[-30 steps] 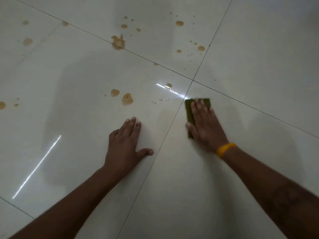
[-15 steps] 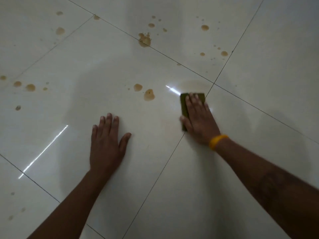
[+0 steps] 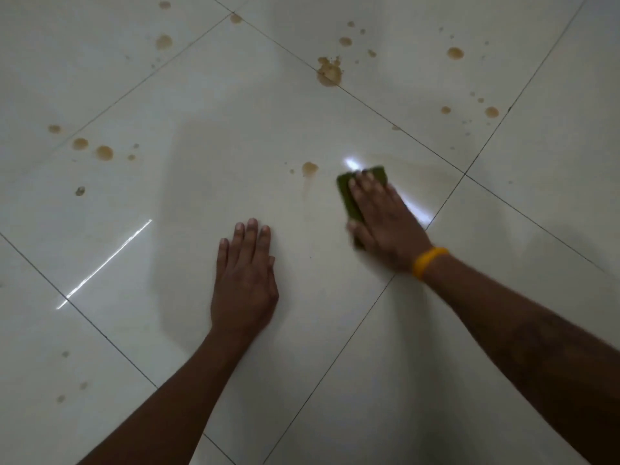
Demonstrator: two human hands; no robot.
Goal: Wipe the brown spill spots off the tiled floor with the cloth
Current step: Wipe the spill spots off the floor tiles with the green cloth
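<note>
Cloth [image 3: 349, 196] leftward — one nearby spot [image 3: 309, 168]

An indoor room, probably a home: glossy, large cream ceramic floor tiles [image 3: 235, 135] with thin dark grout lines [image 3: 110, 337], brown spill spots [image 3: 330, 73] toward 12 o'clock.

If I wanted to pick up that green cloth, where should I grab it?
Probably the far left corner of the green cloth. The right hand lies flat over most of it, leaving that strip showing. The cloth lies flat on the tiled floor, so come from above and pinch the edge up.
</note>
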